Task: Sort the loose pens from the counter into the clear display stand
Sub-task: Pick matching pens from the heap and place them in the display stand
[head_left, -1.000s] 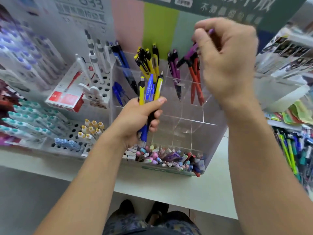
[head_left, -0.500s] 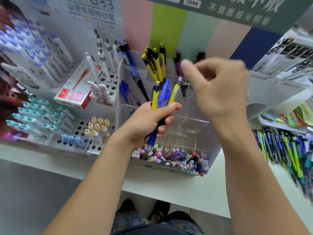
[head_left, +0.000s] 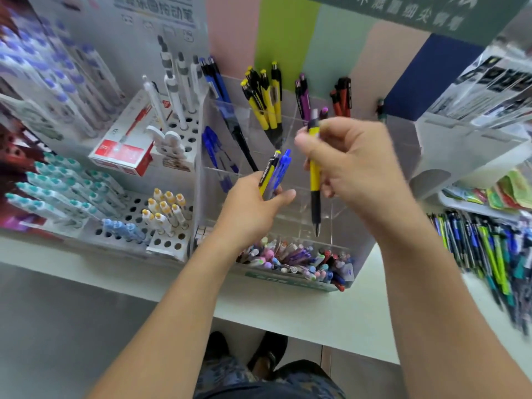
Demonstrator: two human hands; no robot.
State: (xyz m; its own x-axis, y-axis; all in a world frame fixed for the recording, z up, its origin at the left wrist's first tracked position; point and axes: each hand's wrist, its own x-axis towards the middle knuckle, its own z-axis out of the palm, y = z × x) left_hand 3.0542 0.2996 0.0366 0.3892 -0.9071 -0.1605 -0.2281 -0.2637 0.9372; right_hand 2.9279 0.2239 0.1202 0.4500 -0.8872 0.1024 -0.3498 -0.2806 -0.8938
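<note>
**Three pens in hand above the clear stand**

Nearest, the front tray [head_left: 290, 279] of the clear display stand [head_left: 345, 214] holds a jumble of small pastel pieces too blurred to count. Above it, the left hand [head_left: 253, 208] grips two pens [head_left: 273, 174], one yellow, one blue. The right hand [head_left: 354, 168] pinches one yellow-and-black pen [head_left: 315, 185] upright, tip down. Behind, rear compartments hold about four yellow pens [head_left: 267, 99], two purple [head_left: 302, 96], two red [head_left: 342, 96]. Loose counter pens [head_left: 489, 249] at right are smeared, cut off.
</note>
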